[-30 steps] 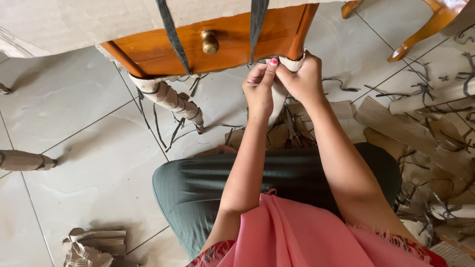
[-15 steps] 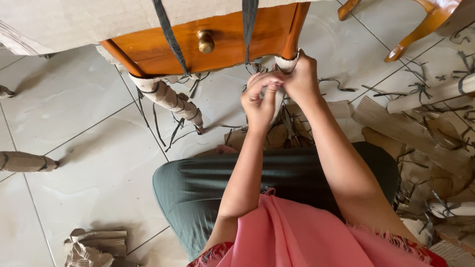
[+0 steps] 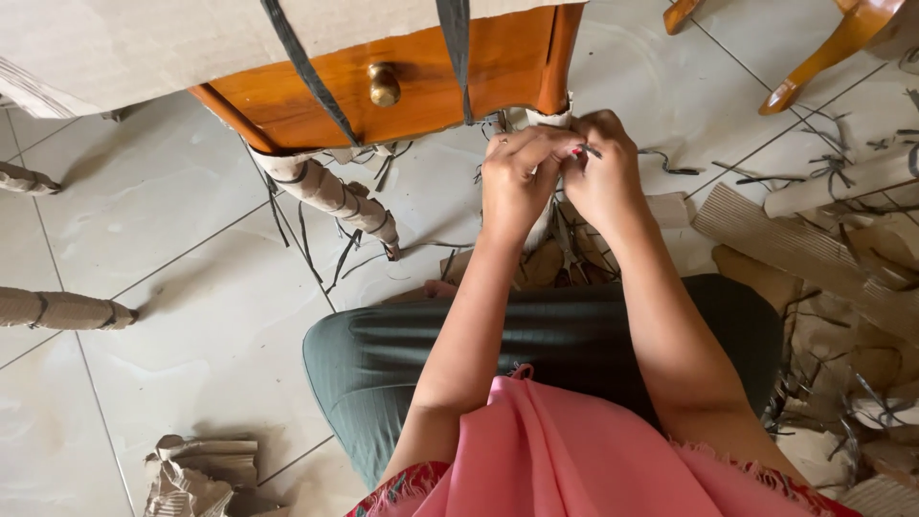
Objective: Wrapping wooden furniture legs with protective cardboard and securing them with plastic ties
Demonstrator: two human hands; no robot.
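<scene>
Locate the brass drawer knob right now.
Head view, upper centre-left: the brass knob sits on the orange wooden drawer front, between two dark straps, left of both hands.

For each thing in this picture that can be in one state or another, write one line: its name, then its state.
Drawer: shut, crossed by black straps.
Left table leg: wrapped in cardboard, strapped.
Right table leg: wrapping partly off, mostly hidden by the hands.
Left hand: fingers pinched at the leg wrapping.
Right hand: fingers pinched at the same spot.
Table top: covered in cardboard.
Cardboard scraps: crumpled, loose on the floor.
</scene>
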